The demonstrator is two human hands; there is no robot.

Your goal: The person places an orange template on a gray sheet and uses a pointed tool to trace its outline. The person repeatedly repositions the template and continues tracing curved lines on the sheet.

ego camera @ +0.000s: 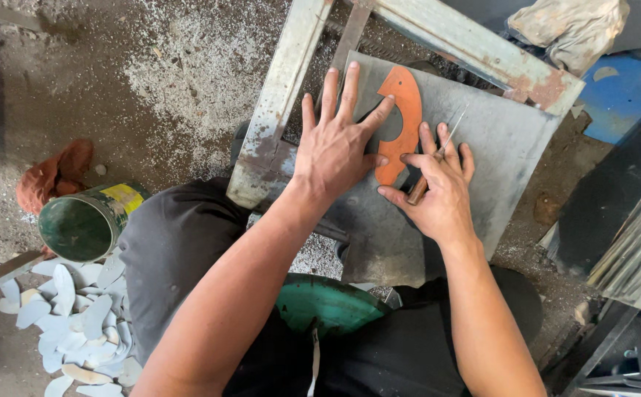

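Head view: an orange template [401, 125] is pressed flat on a grey sheet [497, 147] by the left hand [335, 147], fingers spread, while a scribing tool [434, 165] is clamped in the right hand [438, 195], so tracing seems underway, demanding steady pressure.

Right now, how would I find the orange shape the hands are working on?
Look at the grey sheet lying on the worn metal frame. The left hand presses the orange template flat on it, while the right hand holds a thin pointed tool beside it. It is the only orange, curved, hook-like piece there.
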